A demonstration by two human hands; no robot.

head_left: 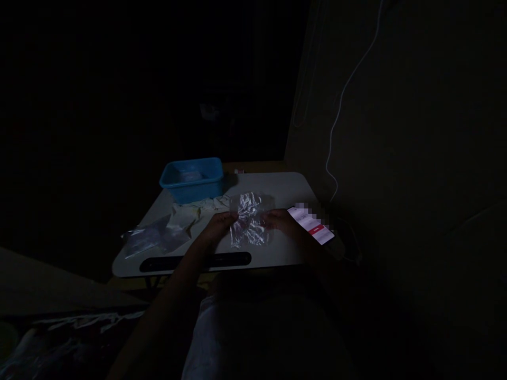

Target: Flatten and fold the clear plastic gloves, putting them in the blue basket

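Observation:
A clear, crinkled plastic bag [251, 224] is stretched between my two hands above the white table [283, 184]. My left hand [221, 224] pinches its left edge, and my right hand [278, 219] grips the right edge. Light glints off the creases in the middle of the bag. To the left of my left hand lie more clear plastic bags [148, 237] and some pale crumpled material [184, 216], too dim to identify. A lit phone [312, 225] rests at the table's right side, just beyond my right hand.
A blue plastic basin [194, 182] stands at the table's back left with something pale inside. Along the front edge runs a black slot [229, 259]. A white cable [339, 105] hangs down the wall at the right. The surroundings are very dark.

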